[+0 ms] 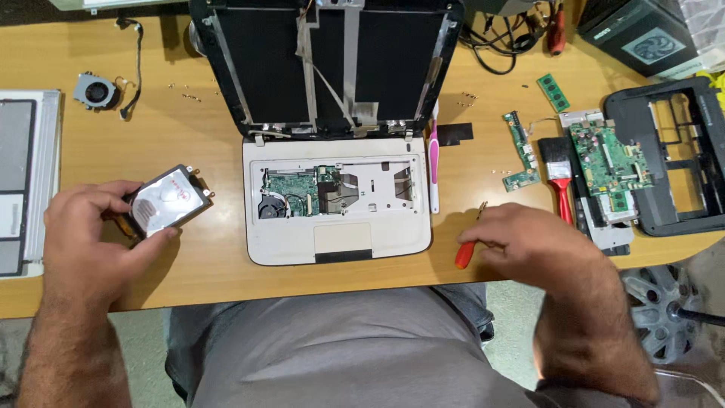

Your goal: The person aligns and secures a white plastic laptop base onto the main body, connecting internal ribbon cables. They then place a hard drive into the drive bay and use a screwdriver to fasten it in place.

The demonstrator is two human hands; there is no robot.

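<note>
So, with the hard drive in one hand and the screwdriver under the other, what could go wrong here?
The left hand grips the hard drive by its edges above the table, so it might slip and drop. The right hand covers the red-handled screwdriver near the table's front edge; it could roll off. Small loose screws lie scattered by the opened laptop and are easily swept away.

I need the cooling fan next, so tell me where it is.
The small grey fan lies at the far left of the wooden desk in the head view, left of the opened laptop and beyond the left hand.
</note>
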